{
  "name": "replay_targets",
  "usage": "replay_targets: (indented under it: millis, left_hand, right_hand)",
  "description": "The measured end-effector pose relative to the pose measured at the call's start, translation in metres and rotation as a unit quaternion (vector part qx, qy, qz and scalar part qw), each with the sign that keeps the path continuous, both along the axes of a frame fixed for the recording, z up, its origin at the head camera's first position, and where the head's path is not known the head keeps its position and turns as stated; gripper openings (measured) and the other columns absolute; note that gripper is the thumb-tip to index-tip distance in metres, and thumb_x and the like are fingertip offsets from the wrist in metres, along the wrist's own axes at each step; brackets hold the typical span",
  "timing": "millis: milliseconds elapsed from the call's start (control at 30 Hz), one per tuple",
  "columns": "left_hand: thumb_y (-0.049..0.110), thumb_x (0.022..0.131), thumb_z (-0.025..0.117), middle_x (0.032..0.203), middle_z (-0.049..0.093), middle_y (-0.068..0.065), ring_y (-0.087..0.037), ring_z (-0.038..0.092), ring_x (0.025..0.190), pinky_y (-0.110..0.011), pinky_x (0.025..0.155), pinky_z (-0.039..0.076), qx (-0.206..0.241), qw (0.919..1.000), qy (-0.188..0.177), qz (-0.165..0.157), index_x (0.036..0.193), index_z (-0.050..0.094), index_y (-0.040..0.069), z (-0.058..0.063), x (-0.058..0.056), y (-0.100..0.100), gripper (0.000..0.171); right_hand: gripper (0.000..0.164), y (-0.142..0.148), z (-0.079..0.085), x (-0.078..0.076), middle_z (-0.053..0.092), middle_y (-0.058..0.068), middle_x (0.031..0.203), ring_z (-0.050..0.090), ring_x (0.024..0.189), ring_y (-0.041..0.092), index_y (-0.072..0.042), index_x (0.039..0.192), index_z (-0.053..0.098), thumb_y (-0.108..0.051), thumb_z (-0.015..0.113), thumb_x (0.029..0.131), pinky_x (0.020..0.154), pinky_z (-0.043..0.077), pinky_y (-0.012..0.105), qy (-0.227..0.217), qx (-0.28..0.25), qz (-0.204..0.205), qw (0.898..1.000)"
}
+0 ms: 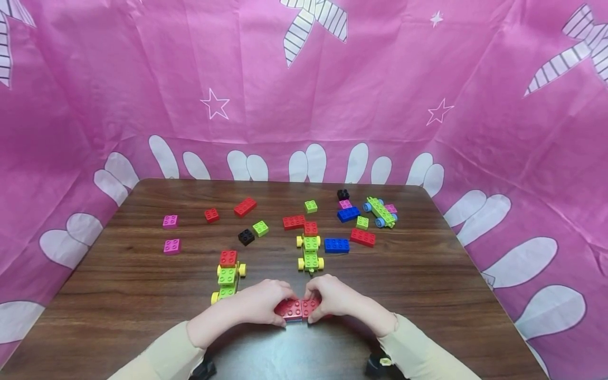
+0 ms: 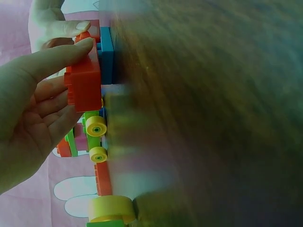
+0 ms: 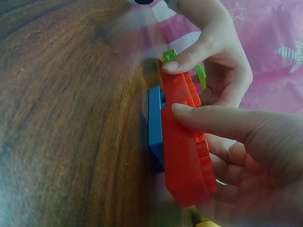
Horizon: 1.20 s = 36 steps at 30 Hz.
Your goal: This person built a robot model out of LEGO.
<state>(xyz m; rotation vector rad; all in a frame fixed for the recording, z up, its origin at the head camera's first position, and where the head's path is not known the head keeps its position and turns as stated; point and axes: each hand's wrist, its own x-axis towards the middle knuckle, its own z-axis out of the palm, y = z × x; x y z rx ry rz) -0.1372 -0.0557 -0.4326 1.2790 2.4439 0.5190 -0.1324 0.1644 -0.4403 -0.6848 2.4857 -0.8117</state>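
Two red toy building bricks lie end to end over a blue brick point(image 3: 155, 118) near the table's front. My left hand point(image 1: 260, 303) grips the left red brick point(image 1: 292, 308), thumb on the near side and fingers behind. With the same kind of grip, my right hand point(image 1: 338, 296) holds the right red brick point(image 1: 309, 306). In the right wrist view, the near red brick point(image 3: 182, 151) overhangs the blue one at its end. The blue brick sits on the wooden table, mostly hidden from above. Whether both red bricks are fully pressed down, I cannot tell.
Beside my left hand stands a lime car base point(image 1: 227, 276) with yellow wheels; another car point(image 1: 311, 259) stands beyond my hands. A blue-wheeled base point(image 1: 381, 212) lies back right. Loose bricks include a blue brick point(image 1: 336, 245), a black brick point(image 1: 246, 237) and a pink brick point(image 1: 172, 246).
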Motion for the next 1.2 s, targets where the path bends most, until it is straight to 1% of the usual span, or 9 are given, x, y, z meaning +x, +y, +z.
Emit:
replay_targets:
  millis: [200,367,467,667,767,967,1200]
  left_hand:
    - [0.027,0.076,0.083,0.098,0.065,0.005,-0.001,0.056,0.087,-0.021,0.081,0.051,-0.003,1.0000,-0.003,0.002,0.115,0.070,0.010,0.0000,0.0000,0.0003,0.045]
    - [0.032,0.082,0.079,0.096,0.066,0.005,0.000,0.055,0.082,-0.019,0.074,0.049,0.013,0.9997,0.019,0.000,0.113,0.071,0.010,-0.0023,0.0002,0.0007,0.039]
    - [0.032,0.082,0.078,0.094,0.066,0.005,-0.001,0.055,0.081,-0.019,0.073,0.049,0.018,0.9994,0.028,0.008,0.111,0.072,0.011,-0.0028,0.0010,0.0018,0.036]
    - [0.031,0.079,0.081,0.088,0.064,0.007,-0.002,0.053,0.077,-0.021,0.071,0.048,0.009,0.9990,0.008,0.043,0.107,0.074,0.011,-0.0007,0.0029,0.0054,0.035]
    - [0.030,0.078,0.082,0.086,0.064,0.007,-0.002,0.052,0.075,-0.021,0.070,0.047,0.008,0.9985,0.002,0.053,0.105,0.075,0.011,0.0001,0.0039,0.0068,0.034]
    - [0.029,0.077,0.083,0.086,0.066,0.007,-0.002,0.053,0.076,-0.022,0.070,0.047,0.011,0.9980,-0.001,0.061,0.104,0.075,0.011,-0.0006,0.0049,0.0078,0.034]
    - [0.028,0.075,0.084,0.085,0.066,0.006,-0.002,0.052,0.074,-0.021,0.068,0.046,0.011,0.9979,0.000,0.064,0.102,0.076,0.010,0.0003,0.0048,0.0091,0.033]
  right_hand:
    - [0.028,-0.0004,0.0004,-0.0002,0.064,-0.010,0.078,0.051,0.069,0.005,-0.016,0.085,0.070,-0.022,0.090,0.067,0.063,0.046,0.021,-0.001,0.001,-0.001,1.000]
    - [0.028,-0.0006,0.0006,-0.0003,0.065,-0.010,0.078,0.050,0.068,0.004,-0.015,0.085,0.070,-0.022,0.091,0.067,0.062,0.045,0.020,0.006,-0.001,0.004,1.000]
    - [0.028,-0.0006,0.0008,-0.0005,0.065,-0.010,0.078,0.050,0.068,0.004,-0.015,0.085,0.070,-0.021,0.091,0.067,0.062,0.045,0.020,0.006,-0.002,0.004,1.000]
    - [0.027,-0.0008,0.0023,-0.0006,0.065,-0.009,0.078,0.051,0.069,0.006,-0.015,0.085,0.070,-0.020,0.090,0.067,0.063,0.046,0.021,0.000,-0.005,-0.001,1.000]
    - [0.028,-0.0009,0.0020,-0.0004,0.065,-0.009,0.079,0.051,0.069,0.005,-0.015,0.085,0.070,-0.021,0.090,0.067,0.063,0.046,0.021,-0.001,-0.004,-0.002,1.000]
    - [0.028,-0.0006,0.0008,0.0000,0.064,-0.009,0.078,0.050,0.069,0.005,-0.015,0.084,0.070,-0.021,0.091,0.066,0.063,0.045,0.021,0.004,-0.004,-0.003,1.000]
    - [0.027,-0.0011,0.0012,-0.0001,0.065,-0.010,0.078,0.051,0.069,0.006,-0.015,0.085,0.070,-0.020,0.090,0.067,0.063,0.045,0.021,-0.003,-0.002,-0.004,1.000]
